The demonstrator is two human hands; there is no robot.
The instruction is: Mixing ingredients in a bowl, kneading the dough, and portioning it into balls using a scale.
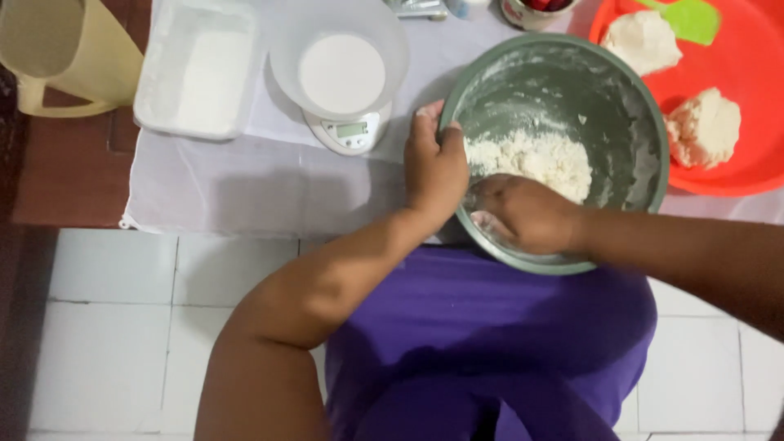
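While my right hand [523,214] sits inside the grey mixing bowl [645,122], its fingertips are buried under crumbly dough [535,157], so I cannot tell how far it is closed. Left hand [435,159] clamps the bowl's near-left rim, thumb inside. Dough lies just beyond my right knuckles. Orange tray [751,73] with two dough lumps [704,126] is cut off at right; kitchen scale [347,131] stands left
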